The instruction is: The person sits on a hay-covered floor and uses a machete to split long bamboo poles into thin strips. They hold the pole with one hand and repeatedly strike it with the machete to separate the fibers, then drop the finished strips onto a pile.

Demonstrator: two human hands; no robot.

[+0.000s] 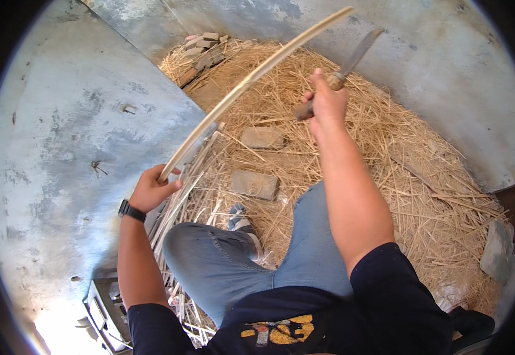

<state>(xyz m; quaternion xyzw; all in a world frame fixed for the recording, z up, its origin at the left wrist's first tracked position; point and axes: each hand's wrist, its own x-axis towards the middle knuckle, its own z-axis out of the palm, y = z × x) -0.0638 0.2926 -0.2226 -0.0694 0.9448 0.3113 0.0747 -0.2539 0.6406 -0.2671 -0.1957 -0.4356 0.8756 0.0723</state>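
Observation:
A long, pale strip of split bamboo [241,87] slants from lower left to upper right, bending slightly. My left hand [151,188], with a dark watch on its wrist, is closed around the lower end of that strip. In my right hand [328,105] is a large knife [359,52], gripped by its worn wooden handle. Its blade points up and to the right, apart from the strip, just right of the strip's far end. Both hands are raised in front of my bent knees.
Straw-like shavings [423,171] cover the floor. Two bricks [262,137] lie before my shoe [243,222]. More pale strips [180,207] are heaped along the left wall [62,148]. Broken bricks [204,44] sit in the far corner, and a stone block [496,251] leans at right.

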